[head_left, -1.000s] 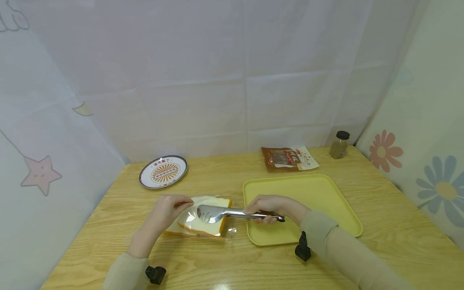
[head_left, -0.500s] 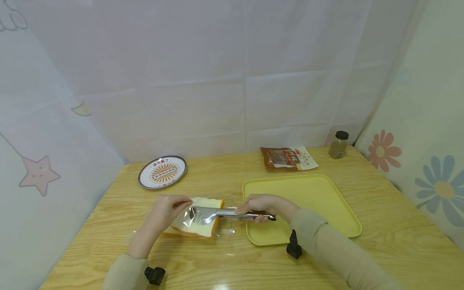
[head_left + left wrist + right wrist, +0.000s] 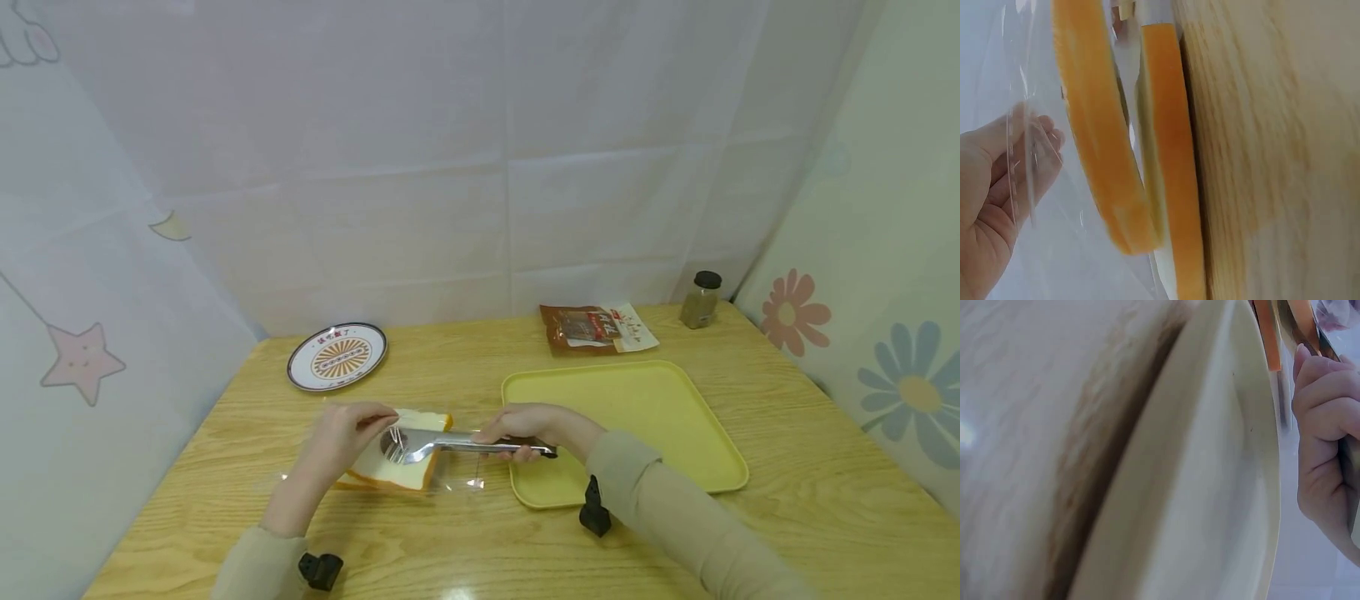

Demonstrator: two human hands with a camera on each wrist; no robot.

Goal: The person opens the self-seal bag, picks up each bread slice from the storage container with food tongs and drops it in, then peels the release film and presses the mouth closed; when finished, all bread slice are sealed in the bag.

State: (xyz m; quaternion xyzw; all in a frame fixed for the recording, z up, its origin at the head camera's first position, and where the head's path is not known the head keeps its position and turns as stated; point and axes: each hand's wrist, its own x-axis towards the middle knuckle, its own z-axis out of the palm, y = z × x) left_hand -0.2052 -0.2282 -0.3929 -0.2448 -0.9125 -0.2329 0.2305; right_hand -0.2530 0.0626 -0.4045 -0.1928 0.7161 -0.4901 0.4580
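My left hand (image 3: pixel 341 437) pinches the edge of a clear plastic bag (image 3: pixel 1030 169) at the table's left middle. My right hand (image 3: pixel 517 429) grips metal serving tongs (image 3: pixel 450 442), over the left edge of the yellow tray. The slotted tong head lies over the upper bread slice (image 3: pixel 408 472); the other arm is mostly hidden. In the left wrist view this upper slice stands tilted above a lower bread slice (image 3: pixel 1175 156), with a gap between them at one end. Clear film surrounds the slices, though how far each sits inside the bag is hard to tell.
The yellow tray (image 3: pixel 660 425) is at the right, close to the right forearm. A round patterned plate (image 3: pixel 337 357) stands at the back left. Toward the back right lie a brown food packet (image 3: pixel 592 329) and a jar with a black lid (image 3: pixel 701 300).
My right hand and the tongs have moved left, and the upper bread slice has shifted left along with them. The left hand stays nearly still at the bag's edge.
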